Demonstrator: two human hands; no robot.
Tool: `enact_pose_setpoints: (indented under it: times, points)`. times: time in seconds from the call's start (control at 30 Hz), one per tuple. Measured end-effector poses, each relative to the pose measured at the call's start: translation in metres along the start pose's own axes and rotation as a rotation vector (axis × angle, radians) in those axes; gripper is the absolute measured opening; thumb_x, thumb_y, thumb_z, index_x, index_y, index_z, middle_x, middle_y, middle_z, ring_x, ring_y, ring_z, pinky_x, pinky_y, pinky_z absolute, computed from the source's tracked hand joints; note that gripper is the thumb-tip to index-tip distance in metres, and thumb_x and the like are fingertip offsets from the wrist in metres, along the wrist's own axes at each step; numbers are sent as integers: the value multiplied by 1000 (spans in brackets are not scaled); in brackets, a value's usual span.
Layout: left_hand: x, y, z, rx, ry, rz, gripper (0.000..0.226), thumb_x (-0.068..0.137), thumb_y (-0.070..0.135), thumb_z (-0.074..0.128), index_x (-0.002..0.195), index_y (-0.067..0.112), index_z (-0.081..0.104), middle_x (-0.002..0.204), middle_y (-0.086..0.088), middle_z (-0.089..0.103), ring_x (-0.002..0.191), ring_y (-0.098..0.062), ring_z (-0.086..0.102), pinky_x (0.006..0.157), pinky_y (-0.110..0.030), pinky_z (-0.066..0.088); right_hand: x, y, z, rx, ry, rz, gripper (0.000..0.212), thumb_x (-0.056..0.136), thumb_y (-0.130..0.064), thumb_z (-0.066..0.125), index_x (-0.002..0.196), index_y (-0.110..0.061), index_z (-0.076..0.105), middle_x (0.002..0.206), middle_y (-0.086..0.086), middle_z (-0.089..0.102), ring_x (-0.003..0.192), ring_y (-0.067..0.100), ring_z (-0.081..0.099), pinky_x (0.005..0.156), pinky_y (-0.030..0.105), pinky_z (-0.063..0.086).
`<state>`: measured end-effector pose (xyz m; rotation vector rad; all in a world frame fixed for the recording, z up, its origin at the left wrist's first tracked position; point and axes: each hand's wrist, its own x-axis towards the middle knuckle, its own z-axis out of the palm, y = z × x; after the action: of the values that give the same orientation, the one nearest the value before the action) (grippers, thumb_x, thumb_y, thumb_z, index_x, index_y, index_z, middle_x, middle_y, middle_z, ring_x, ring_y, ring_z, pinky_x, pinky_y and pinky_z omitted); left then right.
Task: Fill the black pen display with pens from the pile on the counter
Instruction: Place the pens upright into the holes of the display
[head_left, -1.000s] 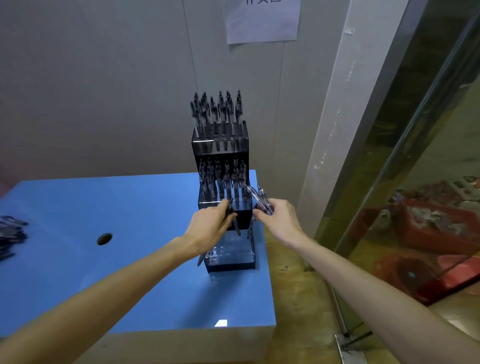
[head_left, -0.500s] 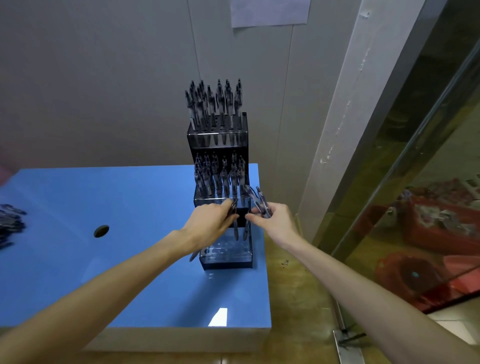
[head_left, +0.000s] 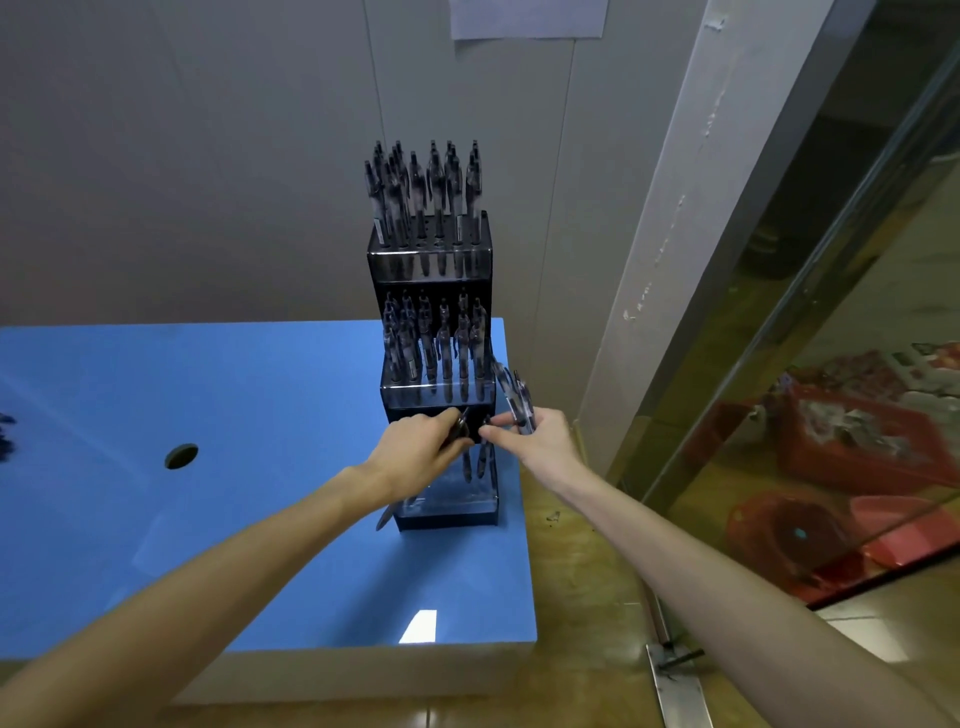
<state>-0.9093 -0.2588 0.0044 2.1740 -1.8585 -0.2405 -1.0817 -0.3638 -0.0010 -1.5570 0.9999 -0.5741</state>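
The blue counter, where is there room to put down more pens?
The blue counter is bare between the round hole and the pen display, and along the near edge under both arms. It is crowded at the display's bottom tier, where the left hand and right hand hold pens.

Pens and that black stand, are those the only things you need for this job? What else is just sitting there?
Needed for the job:
- black pen display
- pens gripped in the left hand
- pens gripped in the right hand
- pen pile at the counter's far left edge

Just lying about:
- round hole in the blue counter
- paper sheet on the wall
- red bins behind the glass
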Motion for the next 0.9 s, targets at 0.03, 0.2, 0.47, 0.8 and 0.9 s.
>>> enact_pose_setpoints:
  times: [0.03, 0.2, 0.47, 0.8, 0.9]
  points:
    - [0, 0, 0, -6, 10, -2, 25, 104, 41, 52, 91, 21, 45, 65, 5, 55, 54, -16, 52, 49, -30, 35, -1, 0, 1, 2, 14, -5, 20, 79, -25, 88, 93, -16, 77, 97, 9, 76, 89, 21, 71, 77, 24, 52]
    - [-4, 1, 2, -68, 16, -43, 28, 103, 46, 52, 90, 21, 47, 68, 4, 62, 58, -17, 58, 54, -36, 47, -1, 1, 15, 30, 64, -4, 16, 76, -19, 89, 85, -17, 76, 72, -2, 66, 68, 9, 61, 71, 28, 52]
    - [-22, 2, -3, -315, 142, -105, 18, 109, 40, 35, 102, 27, 45, 60, -2, 62, 49, -20, 55, 51, -38, 45, -9, 11, 10, -43, 85, -1, 19, 79, -30, 87, 90, -19, 77, 74, -9, 66, 69, 5, 61, 67, 19, 45]
    - [-35, -4, -6, -327, 339, -143, 41, 107, 43, 40, 82, 14, 54, 66, -1, 59, 61, -21, 56, 60, -45, 49, -30, 16, 6, 78, 116, -93, 32, 105, -40, 49, 99, -13, 64, 70, 1, 61, 59, 16, 52, 55, 31, 43]
    - [-37, -5, -8, -273, 372, -120, 44, 106, 48, 41, 81, 16, 58, 72, 3, 59, 67, -17, 57, 60, -41, 49, -33, 16, 5, 26, 163, -101, 35, 103, -48, 50, 93, -20, 69, 66, 2, 53, 58, 13, 53, 60, 36, 45]
